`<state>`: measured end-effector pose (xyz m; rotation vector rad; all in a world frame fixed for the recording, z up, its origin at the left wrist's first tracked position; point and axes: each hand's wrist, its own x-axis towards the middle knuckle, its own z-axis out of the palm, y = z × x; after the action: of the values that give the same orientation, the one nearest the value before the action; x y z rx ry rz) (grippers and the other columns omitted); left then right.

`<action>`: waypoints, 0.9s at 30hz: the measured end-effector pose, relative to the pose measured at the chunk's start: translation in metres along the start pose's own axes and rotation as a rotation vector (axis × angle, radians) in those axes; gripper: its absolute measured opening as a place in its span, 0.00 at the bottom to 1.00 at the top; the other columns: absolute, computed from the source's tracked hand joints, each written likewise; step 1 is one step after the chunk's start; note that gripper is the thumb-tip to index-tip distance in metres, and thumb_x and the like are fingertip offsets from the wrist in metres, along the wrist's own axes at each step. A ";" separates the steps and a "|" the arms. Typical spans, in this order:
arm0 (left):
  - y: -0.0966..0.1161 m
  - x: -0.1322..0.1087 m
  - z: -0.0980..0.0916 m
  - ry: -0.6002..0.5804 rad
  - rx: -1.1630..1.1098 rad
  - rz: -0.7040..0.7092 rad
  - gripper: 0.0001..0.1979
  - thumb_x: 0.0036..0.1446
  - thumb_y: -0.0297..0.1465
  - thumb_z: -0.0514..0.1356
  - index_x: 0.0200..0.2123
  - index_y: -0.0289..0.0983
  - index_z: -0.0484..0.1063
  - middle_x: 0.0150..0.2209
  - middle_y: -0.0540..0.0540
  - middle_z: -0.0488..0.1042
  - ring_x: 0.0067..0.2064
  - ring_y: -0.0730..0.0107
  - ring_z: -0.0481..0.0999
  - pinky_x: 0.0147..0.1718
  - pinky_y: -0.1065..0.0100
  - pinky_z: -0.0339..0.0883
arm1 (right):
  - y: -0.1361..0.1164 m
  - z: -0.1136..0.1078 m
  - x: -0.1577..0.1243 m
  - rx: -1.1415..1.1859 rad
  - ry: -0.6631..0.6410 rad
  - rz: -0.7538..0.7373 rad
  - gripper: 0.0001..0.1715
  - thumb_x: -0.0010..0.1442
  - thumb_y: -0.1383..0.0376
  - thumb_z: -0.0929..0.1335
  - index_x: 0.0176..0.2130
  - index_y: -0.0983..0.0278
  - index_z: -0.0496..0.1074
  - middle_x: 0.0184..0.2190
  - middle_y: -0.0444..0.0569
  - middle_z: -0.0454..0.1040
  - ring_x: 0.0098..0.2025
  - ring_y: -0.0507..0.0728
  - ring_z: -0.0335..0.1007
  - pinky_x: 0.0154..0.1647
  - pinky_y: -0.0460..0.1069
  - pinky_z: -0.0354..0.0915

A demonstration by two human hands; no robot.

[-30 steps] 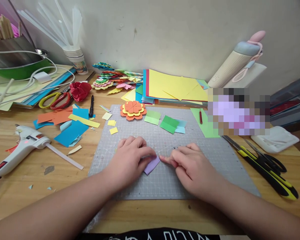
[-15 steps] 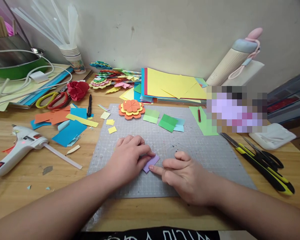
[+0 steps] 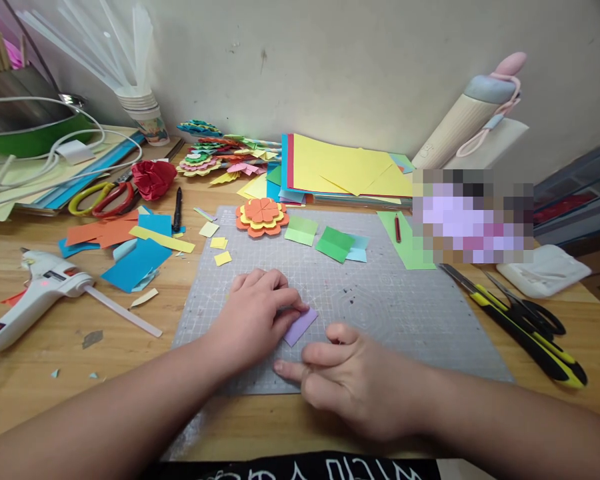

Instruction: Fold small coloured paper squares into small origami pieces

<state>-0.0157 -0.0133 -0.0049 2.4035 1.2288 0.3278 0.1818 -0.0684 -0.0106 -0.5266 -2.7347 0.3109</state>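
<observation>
A small piece of folded purple paper (image 3: pixel 301 327) lies aslant on the grey cutting mat (image 3: pixel 405 300). My left hand (image 3: pixel 260 313) is closed on its upper left part, thumb and fingertips gripping it near the far edge and hiding some of it. Just in front of the paper and to its right, my right hand (image 3: pixel 355 383) holds nothing. Its index finger is stretched out over the mat and the other fingers are loosely bent, apart from the paper. Beyond the hands lie creased pale green (image 3: pixel 301 231), dark green (image 3: pixel 335 244) and light blue (image 3: pixel 359 249) papers and a layered orange and yellow paper flower (image 3: pixel 263 217).
At left are a hot glue gun (image 3: pixel 55 280), blue paper scraps (image 3: pixel 137 265) and red-and-yellow-handled scissors (image 3: pixel 103 198). On the right lie a yellow-and-black utility knife (image 3: pixel 530 340) and black scissors (image 3: pixel 535 317). Stacked coloured paper (image 3: pixel 347 167) sits by the wall.
My right index finger has come off the purple paper's near edge and moved left and toward me. My left hand stays on the paper.
</observation>
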 end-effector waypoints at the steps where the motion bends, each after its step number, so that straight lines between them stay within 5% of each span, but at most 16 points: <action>1: 0.000 0.000 0.000 -0.001 0.001 0.003 0.06 0.59 0.33 0.59 0.36 0.49 0.76 0.38 0.50 0.70 0.43 0.62 0.66 0.42 0.58 0.53 | -0.001 0.001 0.002 0.009 0.007 0.000 0.16 0.67 0.70 0.56 0.40 0.65 0.70 0.46 0.45 0.77 0.36 0.51 0.67 0.41 0.52 0.55; 6: -0.001 0.000 -0.002 -0.005 -0.015 0.012 0.06 0.59 0.34 0.58 0.37 0.49 0.76 0.38 0.50 0.70 0.42 0.63 0.66 0.41 0.58 0.53 | 0.005 -0.005 0.004 0.080 0.236 -0.103 0.09 0.61 0.71 0.59 0.32 0.63 0.65 0.43 0.47 0.77 0.42 0.54 0.68 0.46 0.53 0.58; 8: 0.000 0.000 -0.002 -0.006 -0.025 0.016 0.06 0.59 0.34 0.59 0.37 0.49 0.76 0.38 0.50 0.70 0.42 0.62 0.66 0.41 0.58 0.53 | 0.009 -0.009 0.003 0.102 0.306 0.003 0.05 0.56 0.71 0.60 0.32 0.63 0.63 0.37 0.47 0.76 0.39 0.55 0.66 0.42 0.54 0.58; 13: -0.002 -0.001 0.000 0.016 -0.028 0.020 0.06 0.58 0.32 0.60 0.36 0.48 0.76 0.37 0.51 0.69 0.42 0.62 0.65 0.41 0.59 0.53 | 0.019 -0.012 0.004 0.106 0.141 0.284 0.08 0.56 0.73 0.61 0.36 0.64 0.67 0.37 0.48 0.73 0.39 0.56 0.63 0.40 0.53 0.57; 20: -0.002 -0.001 0.000 0.023 -0.017 0.037 0.05 0.59 0.33 0.58 0.32 0.43 0.74 0.36 0.50 0.69 0.41 0.63 0.65 0.39 0.59 0.52 | 0.026 -0.013 -0.001 -0.147 0.086 0.100 0.11 0.63 0.58 0.64 0.44 0.57 0.72 0.50 0.47 0.70 0.52 0.60 0.57 0.54 0.60 0.46; 27: -0.001 -0.001 -0.001 -0.009 0.022 0.037 0.06 0.60 0.35 0.57 0.34 0.42 0.74 0.38 0.49 0.69 0.42 0.61 0.65 0.41 0.58 0.55 | 0.042 -0.022 -0.004 -0.225 0.010 0.014 0.09 0.63 0.58 0.65 0.43 0.51 0.72 0.55 0.45 0.67 0.63 0.59 0.49 0.63 0.62 0.38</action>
<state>-0.0178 -0.0129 -0.0044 2.4461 1.1915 0.3156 0.2067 -0.0290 -0.0034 -0.6037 -2.7737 0.0021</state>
